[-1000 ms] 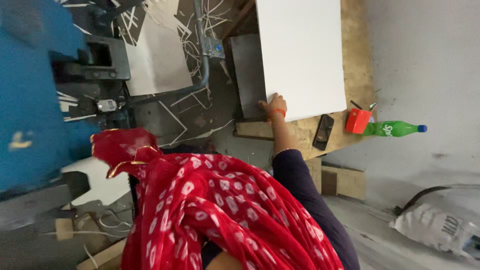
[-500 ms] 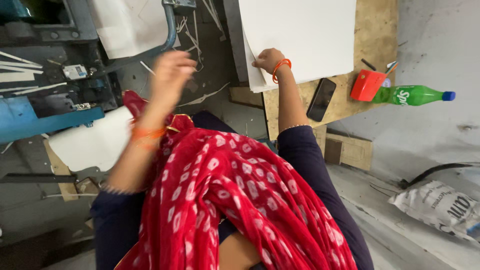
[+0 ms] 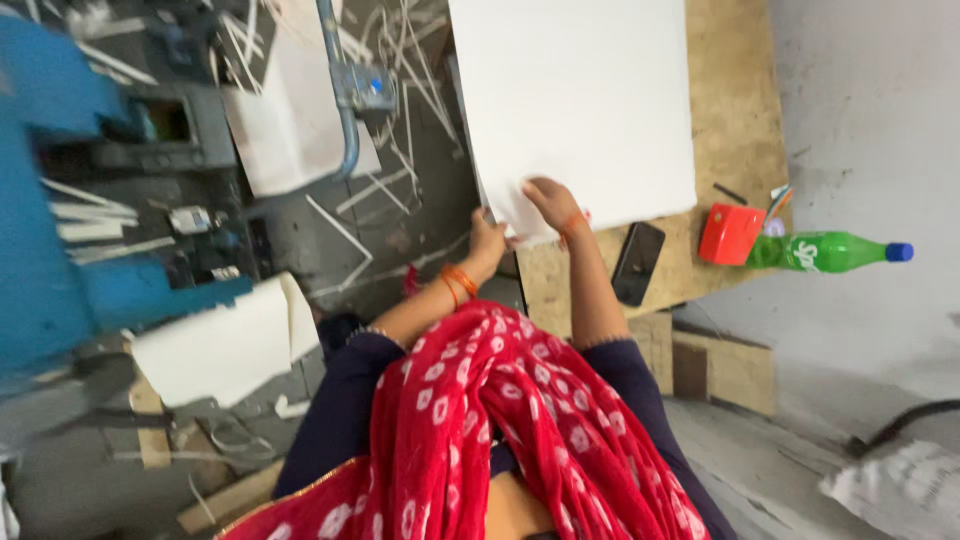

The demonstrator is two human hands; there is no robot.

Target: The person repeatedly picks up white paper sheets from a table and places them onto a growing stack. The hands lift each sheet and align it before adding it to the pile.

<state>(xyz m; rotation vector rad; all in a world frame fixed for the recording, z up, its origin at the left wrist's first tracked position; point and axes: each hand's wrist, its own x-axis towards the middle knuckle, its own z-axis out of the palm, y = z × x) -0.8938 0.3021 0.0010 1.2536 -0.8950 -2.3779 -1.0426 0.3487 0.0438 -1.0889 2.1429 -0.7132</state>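
i'm pinching the near corner of the white sheet stack with my left hand while my right hand is pressing flat on it, beside the black phone.

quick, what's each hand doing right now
Left hand: at the near edge of the white sheets; grip cannot be told.
Right hand: resting on the sheets' near corner, fingers bent; grip cannot be told.

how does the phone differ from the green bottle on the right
The phone is black, flat and rectangular; the green bottle is round-bodied with a blue cap. The phone lies on the wooden board; the bottle lies past its edge, beside a red box. Neither is touched by a hand.
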